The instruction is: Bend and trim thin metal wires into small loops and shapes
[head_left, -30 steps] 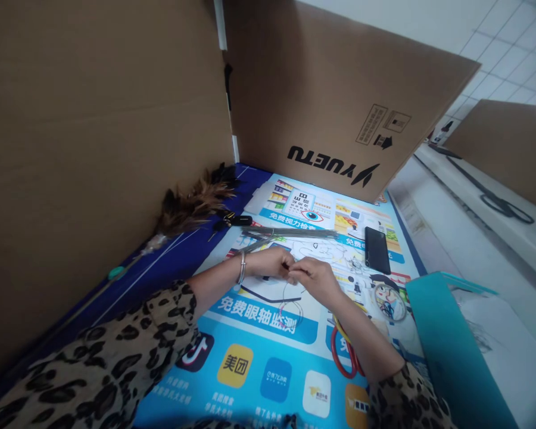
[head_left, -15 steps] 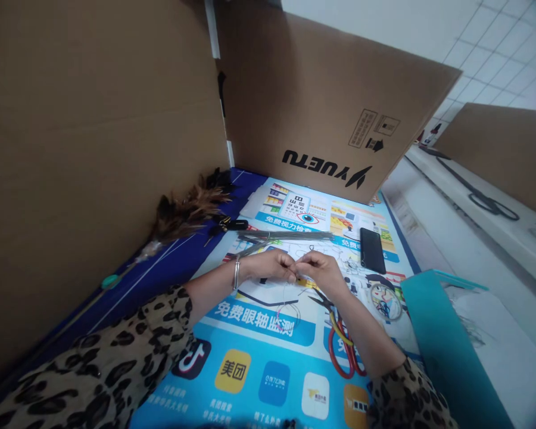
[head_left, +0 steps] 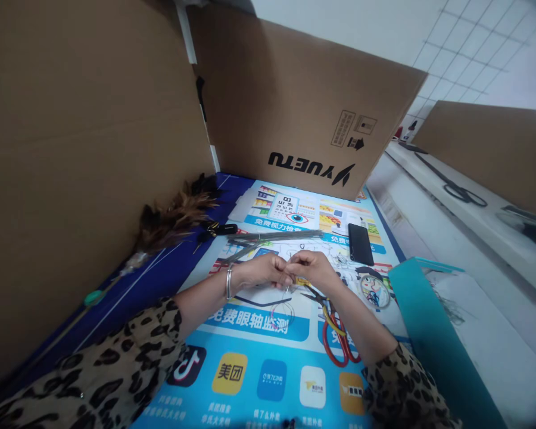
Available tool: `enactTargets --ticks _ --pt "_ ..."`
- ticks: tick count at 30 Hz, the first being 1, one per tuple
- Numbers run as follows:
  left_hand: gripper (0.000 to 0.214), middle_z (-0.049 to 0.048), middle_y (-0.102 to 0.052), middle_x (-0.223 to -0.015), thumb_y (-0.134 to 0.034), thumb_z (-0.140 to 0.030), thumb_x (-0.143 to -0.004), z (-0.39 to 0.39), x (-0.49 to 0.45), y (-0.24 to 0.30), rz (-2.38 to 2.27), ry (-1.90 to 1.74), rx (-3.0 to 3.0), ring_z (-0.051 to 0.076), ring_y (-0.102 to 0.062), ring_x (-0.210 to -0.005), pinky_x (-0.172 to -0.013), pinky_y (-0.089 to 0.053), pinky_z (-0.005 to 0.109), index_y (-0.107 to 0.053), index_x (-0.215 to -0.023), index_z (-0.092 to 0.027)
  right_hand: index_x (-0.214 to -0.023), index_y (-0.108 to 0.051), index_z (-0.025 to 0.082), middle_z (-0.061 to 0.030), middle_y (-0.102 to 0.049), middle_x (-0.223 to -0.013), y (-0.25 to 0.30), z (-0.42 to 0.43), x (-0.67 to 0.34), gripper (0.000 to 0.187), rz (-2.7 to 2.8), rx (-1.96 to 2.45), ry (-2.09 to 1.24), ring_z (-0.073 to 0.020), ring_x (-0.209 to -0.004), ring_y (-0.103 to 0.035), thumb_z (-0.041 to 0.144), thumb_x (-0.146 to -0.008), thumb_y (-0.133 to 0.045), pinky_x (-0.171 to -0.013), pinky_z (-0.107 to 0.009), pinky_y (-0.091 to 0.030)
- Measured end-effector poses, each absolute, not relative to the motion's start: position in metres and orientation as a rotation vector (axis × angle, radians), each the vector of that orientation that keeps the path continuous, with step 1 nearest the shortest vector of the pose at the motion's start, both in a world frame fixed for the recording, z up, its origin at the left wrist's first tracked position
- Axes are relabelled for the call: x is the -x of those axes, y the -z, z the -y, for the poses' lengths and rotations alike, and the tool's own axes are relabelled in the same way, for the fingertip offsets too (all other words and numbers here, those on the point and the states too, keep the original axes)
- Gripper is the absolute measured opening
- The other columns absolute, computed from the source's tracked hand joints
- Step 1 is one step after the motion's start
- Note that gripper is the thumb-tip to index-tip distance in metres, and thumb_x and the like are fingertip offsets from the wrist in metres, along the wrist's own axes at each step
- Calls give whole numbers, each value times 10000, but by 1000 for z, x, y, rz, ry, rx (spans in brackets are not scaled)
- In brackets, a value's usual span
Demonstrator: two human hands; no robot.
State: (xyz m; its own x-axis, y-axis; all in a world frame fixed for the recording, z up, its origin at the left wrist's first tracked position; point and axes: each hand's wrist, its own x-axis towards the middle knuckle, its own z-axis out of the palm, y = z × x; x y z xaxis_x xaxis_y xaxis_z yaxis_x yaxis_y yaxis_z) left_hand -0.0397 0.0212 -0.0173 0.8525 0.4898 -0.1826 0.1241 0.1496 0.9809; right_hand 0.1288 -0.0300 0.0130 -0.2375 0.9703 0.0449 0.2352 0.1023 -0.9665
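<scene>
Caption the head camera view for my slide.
Left hand and right hand close together above a printed mat, red-handled scissors nearby, thin gray rods beyond.

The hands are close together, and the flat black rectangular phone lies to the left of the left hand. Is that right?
Not quite: the flat black rectangular phone lies to the right of the right hand, not to the left of the left hand, as the head view shows. The hands are indeed close together.
</scene>
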Motion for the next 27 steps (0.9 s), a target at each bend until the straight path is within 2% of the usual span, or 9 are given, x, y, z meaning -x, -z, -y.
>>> enactTargets --ticks 6,14,17,23,27 --pt "210 -20 -513 -537 -660 -312 -676 -17 36 12 -564 -545 -1323 61 -427 -473 -476 -316 191 -589 -676 -115 -926 -579 171 0 -594 -755 -12 28 -130 239 1533 1233 -1040 -109 -653 -543 337 -755 -566 -621 -226 -435" --pt "250 -20 -514 -586 -646 -366 -679 -23 33 15 -702 -855 -1256 70 -422 -510 -506 -302 200 -569 -674 -128 -804 -587 166 17 -587 -634 -7 26 -132 266 1752 1391 -965 -105 -600 -535 419 -796 -502 -569 -209 -411" --pt "257 -30 -514 -584 -652 -377 -670 -24 33 16 -714 -868 -1212 65 -406 -504 -505 -297 200 -563 -663 -136 -813 -598 163 16 -596 -627 -5 27 -132 252 1770 1377 -1011 -101 -583 -539 394 -803 -498 -559 -204 -407" --pt "260 -21 -512 -592 -650 -379 -669 -21 32 14 -692 -814 -1227 68 -405 -515 -512 -305 201 -575 -676 -130 -741 -612 167 23 -599 -612 -2 29 -130 228 1831 1436 -894 -97 -574 -530 368 -789 -515 -542 -192 -383" --pt "256 -21 -500 -586 -628 -380 -695 -21 32 15 -715 -869 -1275 71 -403 -515 -515 -305 202 -563 -671 -134 -797 -645 175 18 -615 -644 -16 29 -138 233 1892 1492 -835 -105 -595 -535 375 -777 -529 -546 -198 -371"
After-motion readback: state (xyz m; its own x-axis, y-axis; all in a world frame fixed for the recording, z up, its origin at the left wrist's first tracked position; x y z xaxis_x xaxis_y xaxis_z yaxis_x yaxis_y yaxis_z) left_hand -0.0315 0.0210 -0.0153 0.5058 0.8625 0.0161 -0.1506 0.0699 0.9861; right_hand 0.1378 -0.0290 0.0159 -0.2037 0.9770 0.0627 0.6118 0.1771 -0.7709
